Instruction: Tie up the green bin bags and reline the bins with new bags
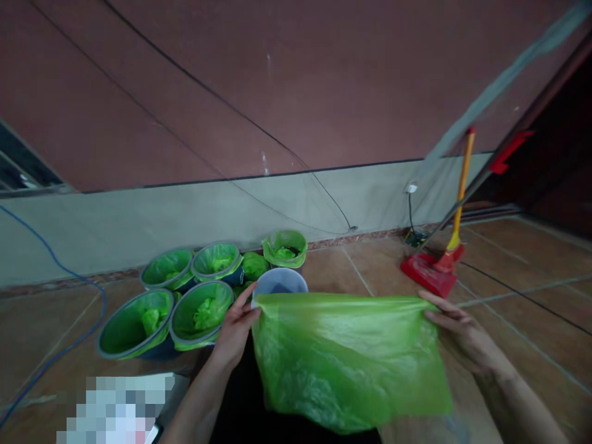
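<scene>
A green plastic bag (349,361) hangs by its taut upper edge, the left hand (237,324) pinching one corner and the right hand (465,333) the other. Behind its left end stands a pale bucket (277,277); green-lined bins (123,327) occupy the tiled floor (330,268) farther left.

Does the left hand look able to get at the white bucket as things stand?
Probably yes: the white bucket shows above the green bag, close to the left hand. That hand grips the bag's corner, though, so it might need to let go first.
</scene>
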`<action>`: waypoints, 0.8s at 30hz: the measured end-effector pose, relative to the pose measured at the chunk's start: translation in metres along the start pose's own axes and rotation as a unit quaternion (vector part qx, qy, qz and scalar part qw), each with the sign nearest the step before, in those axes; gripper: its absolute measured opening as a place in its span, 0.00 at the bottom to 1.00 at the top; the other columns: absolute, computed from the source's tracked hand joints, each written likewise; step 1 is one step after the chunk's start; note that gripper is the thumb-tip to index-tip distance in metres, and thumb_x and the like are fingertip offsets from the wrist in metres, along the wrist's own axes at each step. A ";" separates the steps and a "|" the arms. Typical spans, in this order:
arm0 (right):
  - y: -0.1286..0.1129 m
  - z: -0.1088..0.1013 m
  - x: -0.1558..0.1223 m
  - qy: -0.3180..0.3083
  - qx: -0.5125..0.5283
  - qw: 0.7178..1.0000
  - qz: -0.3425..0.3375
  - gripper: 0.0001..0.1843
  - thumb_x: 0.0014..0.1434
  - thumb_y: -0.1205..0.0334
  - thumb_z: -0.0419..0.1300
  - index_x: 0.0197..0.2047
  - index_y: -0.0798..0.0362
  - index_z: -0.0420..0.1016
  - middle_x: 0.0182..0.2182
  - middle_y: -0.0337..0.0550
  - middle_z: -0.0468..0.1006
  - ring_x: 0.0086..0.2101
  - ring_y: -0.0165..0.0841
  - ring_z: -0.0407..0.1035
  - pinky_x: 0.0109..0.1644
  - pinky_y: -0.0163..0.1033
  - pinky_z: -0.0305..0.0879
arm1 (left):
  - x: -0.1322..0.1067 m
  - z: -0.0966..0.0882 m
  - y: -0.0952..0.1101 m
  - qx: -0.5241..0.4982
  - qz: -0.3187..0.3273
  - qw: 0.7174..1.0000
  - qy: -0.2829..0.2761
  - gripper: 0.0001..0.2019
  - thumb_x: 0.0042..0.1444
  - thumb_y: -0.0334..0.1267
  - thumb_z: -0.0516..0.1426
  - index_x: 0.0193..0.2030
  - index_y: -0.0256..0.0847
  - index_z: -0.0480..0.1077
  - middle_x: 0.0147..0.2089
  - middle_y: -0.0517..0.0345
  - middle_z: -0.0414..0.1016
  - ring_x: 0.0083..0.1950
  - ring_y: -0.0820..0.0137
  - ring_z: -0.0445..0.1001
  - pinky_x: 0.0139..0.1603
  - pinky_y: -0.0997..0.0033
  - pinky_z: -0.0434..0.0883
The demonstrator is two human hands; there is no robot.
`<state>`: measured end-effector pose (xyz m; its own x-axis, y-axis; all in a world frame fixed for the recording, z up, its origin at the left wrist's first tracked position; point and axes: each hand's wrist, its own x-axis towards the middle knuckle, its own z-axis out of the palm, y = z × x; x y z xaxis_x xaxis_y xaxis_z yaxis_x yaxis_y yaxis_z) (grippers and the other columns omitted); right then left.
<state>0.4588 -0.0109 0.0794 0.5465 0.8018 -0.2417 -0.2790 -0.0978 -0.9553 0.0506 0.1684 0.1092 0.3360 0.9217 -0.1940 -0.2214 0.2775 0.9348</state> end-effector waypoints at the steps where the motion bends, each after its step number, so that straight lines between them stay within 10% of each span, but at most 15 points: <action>1: -0.013 0.000 -0.003 -0.008 -0.039 0.999 -0.024 0.34 0.41 0.59 0.73 0.54 0.48 0.74 0.40 0.45 0.82 0.37 0.35 0.77 0.39 0.35 0.73 | 0.001 -0.001 0.005 0.000 0.012 1.000 -0.005 0.37 0.46 0.38 0.65 0.65 0.41 0.62 0.45 0.51 0.81 0.44 0.64 0.79 0.47 0.67 0.71; 5: -0.047 0.006 -0.011 0.003 -0.241 0.963 -0.120 0.37 0.42 0.53 0.71 0.57 0.48 0.72 0.45 0.48 0.80 0.40 0.40 0.76 0.40 0.40 0.74 | 0.001 -0.008 0.019 0.036 0.053 0.997 -0.052 0.27 0.46 0.37 0.66 0.55 0.36 0.72 0.46 0.48 0.80 0.46 0.63 0.77 0.51 0.66 0.70; 9: -0.064 0.011 -0.017 0.042 -0.436 0.866 -0.243 0.33 0.47 0.48 0.64 0.56 0.50 0.72 0.46 0.48 0.80 0.43 0.47 0.75 0.44 0.46 0.74 | 0.002 -0.016 0.022 0.162 0.101 0.978 -0.078 0.28 0.46 0.34 0.63 0.57 0.38 0.70 0.45 0.52 0.80 0.45 0.62 0.78 0.50 0.62 0.72; 17: -0.086 0.020 -0.033 0.105 -0.626 0.674 -0.378 0.19 0.57 0.49 0.51 0.41 0.48 0.78 0.39 0.48 0.78 0.28 0.38 0.74 0.27 0.40 0.68 | 0.001 -0.014 0.023 0.515 0.271 0.813 0.021 0.16 0.55 0.29 0.52 0.48 0.42 0.75 0.45 0.52 0.75 0.48 0.63 0.74 0.56 0.60 0.69; 20: -0.092 0.025 -0.038 0.125 -0.611 0.671 -0.401 0.20 0.58 0.45 0.52 0.39 0.49 0.77 0.44 0.50 0.75 0.32 0.39 0.74 0.27 0.40 0.68 | 0.004 -0.019 0.022 0.530 0.310 0.788 0.039 0.13 0.56 0.29 0.51 0.40 0.41 0.76 0.41 0.52 0.72 0.46 0.64 0.73 0.55 0.59 0.69; 24: -0.103 0.035 -0.047 0.070 -0.529 0.736 -0.417 0.17 0.57 0.45 0.56 0.37 0.49 0.76 0.60 0.48 0.66 0.56 0.46 0.65 0.46 0.43 0.71 | 0.019 -0.035 0.019 0.391 0.340 0.853 0.058 0.07 0.54 0.36 0.55 0.34 0.39 0.75 0.55 0.47 0.69 0.56 0.60 0.69 0.60 0.57 0.65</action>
<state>0.4342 -0.0174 0.1952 0.2751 0.7816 0.5599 0.9299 -0.0685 -0.3613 0.0210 0.2007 0.1127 0.2698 0.8304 0.4876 0.3643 -0.5567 0.7466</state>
